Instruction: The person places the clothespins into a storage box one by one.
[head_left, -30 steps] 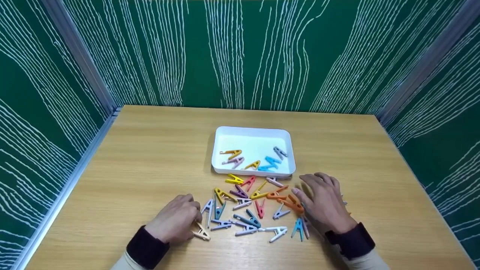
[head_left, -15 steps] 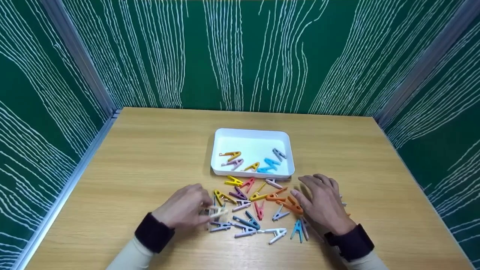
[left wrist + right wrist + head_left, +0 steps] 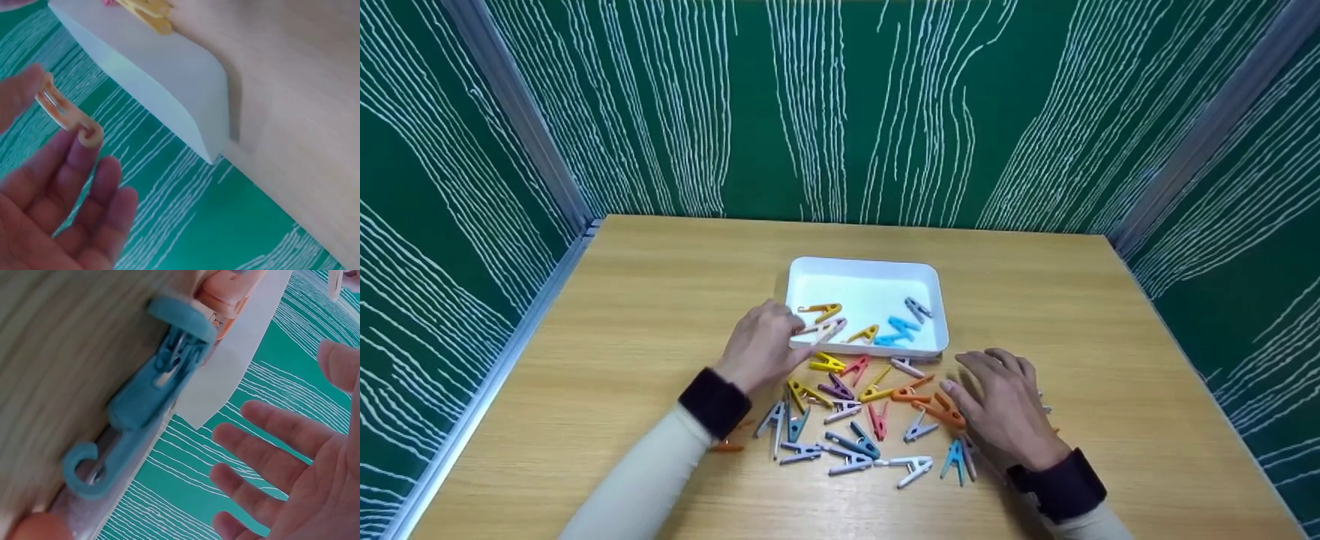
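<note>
My left hand [image 3: 761, 341] is at the near left corner of the white tray [image 3: 864, 265], pinching a cream clothespin [image 3: 64, 109] between thumb and fingers. In the left wrist view the clothespin's hooked end points away from the thumb. My right hand [image 3: 1006, 405] hovers at the right side of the clothespin pile, its fingers relaxed and spread, holding nothing. Nearest to it are an orange clothespin [image 3: 943, 411] and a blue clothespin [image 3: 954, 461], the latter large in the right wrist view. Inside the tray lie several clothespins, among them a grey one [image 3: 917, 309] and yellow ones.
Several clothespins in many colours are spread on the wooden table [image 3: 660, 300] in front of the tray. An orange clothespin [image 3: 727, 447] lies apart, partly behind the left forearm. Green walls [image 3: 877, 112] with white lines surround the table's back and sides.
My left hand has lifted the cream clothespin from the table's left side and carried it forward to the tray. An orange clothespin has come into view behind it. The right hand stays put.
</note>
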The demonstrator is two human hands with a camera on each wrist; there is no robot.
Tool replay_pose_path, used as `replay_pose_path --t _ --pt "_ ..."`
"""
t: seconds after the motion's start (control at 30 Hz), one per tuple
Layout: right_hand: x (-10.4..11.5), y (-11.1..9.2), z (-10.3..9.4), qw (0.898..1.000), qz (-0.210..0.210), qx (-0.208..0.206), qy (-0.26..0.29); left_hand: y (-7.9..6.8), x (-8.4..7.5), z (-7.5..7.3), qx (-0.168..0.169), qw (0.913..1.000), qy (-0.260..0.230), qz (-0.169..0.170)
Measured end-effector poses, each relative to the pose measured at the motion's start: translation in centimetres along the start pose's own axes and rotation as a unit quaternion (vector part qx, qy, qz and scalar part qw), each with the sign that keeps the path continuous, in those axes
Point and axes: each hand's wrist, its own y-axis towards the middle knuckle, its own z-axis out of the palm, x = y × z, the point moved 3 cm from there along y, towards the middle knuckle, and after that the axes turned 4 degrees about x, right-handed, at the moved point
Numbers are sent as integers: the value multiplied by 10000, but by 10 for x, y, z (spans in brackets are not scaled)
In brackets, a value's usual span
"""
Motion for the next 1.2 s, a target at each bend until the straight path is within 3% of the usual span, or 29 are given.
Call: replay_pose_path --t 0.37,0.63,0.93,1.2 --pt "0 0 0 10000 12 -19 42 44 3 17 179 9978 -60 -639" --pt "-1 0 -1 9999 133 79 56 71 4 24 114 9970 252 -726" --pt "-1 0 0 9995 227 193 39 84 16 35 100 9920 360 -1202" --pt "-1 0 -2 9997 191 139 54 88 19 41 91 9894 917 -1122"
